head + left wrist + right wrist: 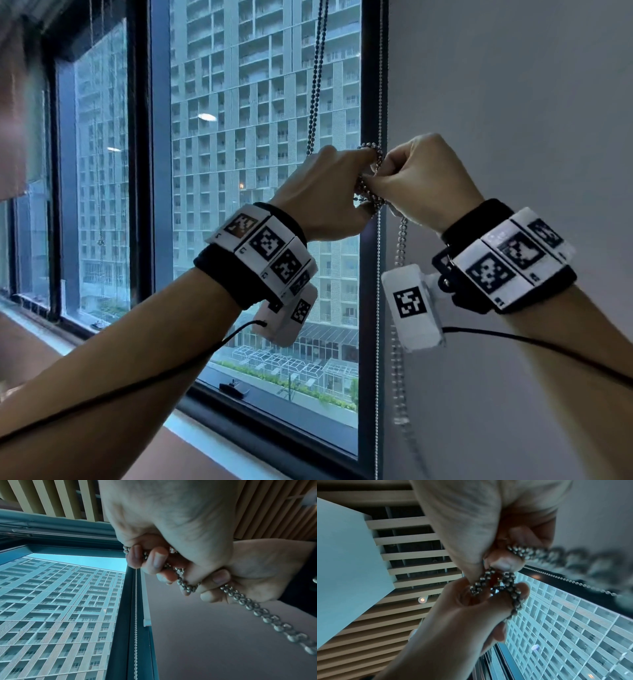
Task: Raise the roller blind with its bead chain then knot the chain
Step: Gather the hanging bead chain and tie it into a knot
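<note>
The metal bead chain (pixel 317 85) hangs in two strands before the window and runs down into both hands. My left hand (pixel 359 161) and right hand (pixel 380 174) meet at chest height, each pinching a looped, crossed part of the chain (pixel 371 171). In the left wrist view my left hand's fingertips (pixel 154 561) curl round the beads, and the chain (pixel 257 608) trails off lower right past the right hand (pixel 257 568). The right wrist view shows the crossed loops (pixel 496 584) between my right thumb (pixel 503 563) and the left hand (pixel 462 615). The window glass is uncovered.
A dark window frame (pixel 371 68) stands just behind the hands, with a thin white chain (pixel 378 308) running down it. A grey wall (pixel 513 102) fills the right side. The sill (pixel 205 445) runs below. A slatted ceiling (pixel 51 496) is overhead.
</note>
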Motion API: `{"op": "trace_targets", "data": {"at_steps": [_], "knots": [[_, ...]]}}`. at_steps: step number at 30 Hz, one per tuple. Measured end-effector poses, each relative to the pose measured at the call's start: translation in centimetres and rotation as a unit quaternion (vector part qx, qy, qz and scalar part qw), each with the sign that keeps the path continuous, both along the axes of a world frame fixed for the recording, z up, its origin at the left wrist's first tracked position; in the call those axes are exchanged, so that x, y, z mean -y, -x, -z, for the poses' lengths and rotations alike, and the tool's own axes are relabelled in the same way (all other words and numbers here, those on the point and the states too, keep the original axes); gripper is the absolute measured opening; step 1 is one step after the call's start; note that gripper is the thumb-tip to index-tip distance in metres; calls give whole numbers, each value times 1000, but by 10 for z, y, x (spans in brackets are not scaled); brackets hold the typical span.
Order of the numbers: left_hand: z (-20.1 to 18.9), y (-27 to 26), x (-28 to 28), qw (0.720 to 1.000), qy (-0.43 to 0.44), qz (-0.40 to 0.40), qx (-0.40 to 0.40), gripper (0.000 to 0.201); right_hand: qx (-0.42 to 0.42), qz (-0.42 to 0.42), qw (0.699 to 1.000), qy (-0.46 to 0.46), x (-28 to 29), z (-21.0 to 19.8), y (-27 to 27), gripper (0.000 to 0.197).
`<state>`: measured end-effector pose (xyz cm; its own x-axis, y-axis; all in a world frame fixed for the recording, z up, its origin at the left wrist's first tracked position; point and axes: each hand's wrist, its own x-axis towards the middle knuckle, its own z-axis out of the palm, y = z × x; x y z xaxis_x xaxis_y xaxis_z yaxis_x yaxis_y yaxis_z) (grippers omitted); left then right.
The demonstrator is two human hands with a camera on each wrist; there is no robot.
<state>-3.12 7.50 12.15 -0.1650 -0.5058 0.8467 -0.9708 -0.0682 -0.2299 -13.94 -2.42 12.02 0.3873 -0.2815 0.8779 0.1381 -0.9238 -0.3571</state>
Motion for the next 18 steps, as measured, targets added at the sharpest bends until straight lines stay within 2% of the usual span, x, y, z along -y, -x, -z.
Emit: {"op": "trace_targets", "data": {"at_steps": [5,10,14,16,18], "knots": [[2,-1,-5,1000,5,-12,7,33,-8,-7,998,-57,0,-1,-2,29],[5,3,-10,1000,10,-4,4,40,-6,-113,981,-159,3,-2,-4,17],[7,10,-12,1000,6,1,21,51,16,-108,981,-162,3,4,-8,4],[7,11,-12,1000,4,-3,20,58,21,-125,977,-171,3,9,-10,12],[6,8,-12,1000,-1,-10,13,56,29,-162,970,-182,4,13,-9,10]]}}
